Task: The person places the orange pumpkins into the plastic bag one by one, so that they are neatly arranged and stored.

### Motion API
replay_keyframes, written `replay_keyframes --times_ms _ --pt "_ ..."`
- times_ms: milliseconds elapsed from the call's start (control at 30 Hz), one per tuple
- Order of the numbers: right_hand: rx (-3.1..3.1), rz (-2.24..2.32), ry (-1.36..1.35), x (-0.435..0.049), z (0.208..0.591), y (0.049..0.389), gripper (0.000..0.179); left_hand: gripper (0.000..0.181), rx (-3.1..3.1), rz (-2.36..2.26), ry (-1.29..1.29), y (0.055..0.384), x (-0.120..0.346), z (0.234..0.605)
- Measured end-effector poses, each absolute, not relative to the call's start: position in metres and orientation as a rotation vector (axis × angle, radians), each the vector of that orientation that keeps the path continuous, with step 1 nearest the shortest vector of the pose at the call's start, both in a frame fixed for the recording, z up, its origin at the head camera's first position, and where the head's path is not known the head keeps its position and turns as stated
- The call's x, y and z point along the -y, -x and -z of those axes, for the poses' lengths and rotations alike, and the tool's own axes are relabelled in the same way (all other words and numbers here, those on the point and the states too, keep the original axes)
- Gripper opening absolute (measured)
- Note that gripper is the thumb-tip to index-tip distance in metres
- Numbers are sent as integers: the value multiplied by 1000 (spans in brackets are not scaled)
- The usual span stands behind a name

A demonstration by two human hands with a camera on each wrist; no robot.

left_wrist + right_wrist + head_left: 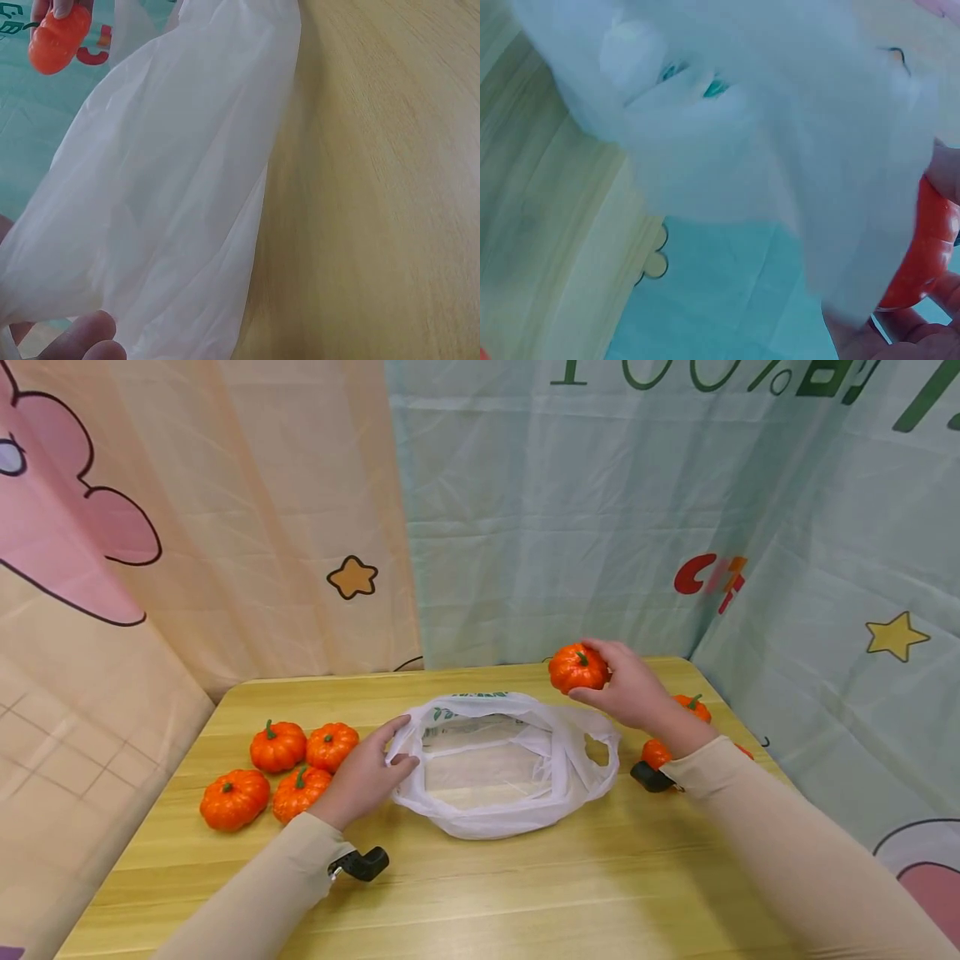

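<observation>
A white plastic bag (480,822) stands on the table with its mouth spread wide. My left hand (369,777) grips its left edge; in the left wrist view the fingers (82,337) curl at the bag's side. My right hand (630,689) holds a small orange pumpkin (576,668) with a green stem, raised near the far table edge, behind and right of the bag mouth. In the right wrist view this pumpkin (922,247) sits between thumb and fingers, partly covered by the bag (727,150). The bag's right handle loop hangs open below that hand.
Several orange pumpkins (234,799) lie grouped on the wooden table (480,902) left of the bag. More pumpkins (693,706) lie at the right, partly hidden by my right forearm. Printed cloth curtains (525,543) hang close behind and beside the table.
</observation>
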State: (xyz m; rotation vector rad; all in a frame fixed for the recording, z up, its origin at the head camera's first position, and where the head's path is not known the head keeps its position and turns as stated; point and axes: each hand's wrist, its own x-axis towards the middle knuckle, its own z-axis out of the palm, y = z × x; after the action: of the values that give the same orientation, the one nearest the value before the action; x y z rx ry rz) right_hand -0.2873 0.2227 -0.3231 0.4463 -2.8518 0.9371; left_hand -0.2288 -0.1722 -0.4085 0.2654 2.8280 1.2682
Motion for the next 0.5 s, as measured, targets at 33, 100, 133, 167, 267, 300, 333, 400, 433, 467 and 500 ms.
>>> replay_keyframes --times_ms 33,100,133,167,267,300,333,400,433,467,500 --pt "2850 -942 -458 -219 322 286 80 72 -2827 -1272 -264 229 172 408" --pt "2849 -951 -481 -212 321 284 80 71 -2826 -1273 -267 229 172 408" --pt "2847 -950 -495 -208 321 283 80 71 -2825 -1274 -265 229 172 408" --pt "2847 -951 -511 -205 321 282 80 71 -2824 -1276 -264 229 173 408" --pt "2845 -970 -563 -193 322 280 80 71 -2820 -1275 -267 229 173 408" --pt "2844 -978 -585 -189 323 279 80 71 -2816 -1280 -264 229 173 409" --pt "2845 -991 -606 -186 324 279 81 71 -2815 -1282 -264 229 173 409" --pt "2843 -1014 -643 -178 327 278 81 71 -2816 -1282 -264 229 173 410" --pt "2843 -1024 -664 -174 329 278 82 71 -2817 -1282 -262 229 173 410" --pt "2844 -1038 -680 -170 330 277 82 71 -2817 -1283 -263 229 173 410" --pt "2846 -1049 -693 -165 332 277 82 71 -2817 -1285 -265 229 173 411"
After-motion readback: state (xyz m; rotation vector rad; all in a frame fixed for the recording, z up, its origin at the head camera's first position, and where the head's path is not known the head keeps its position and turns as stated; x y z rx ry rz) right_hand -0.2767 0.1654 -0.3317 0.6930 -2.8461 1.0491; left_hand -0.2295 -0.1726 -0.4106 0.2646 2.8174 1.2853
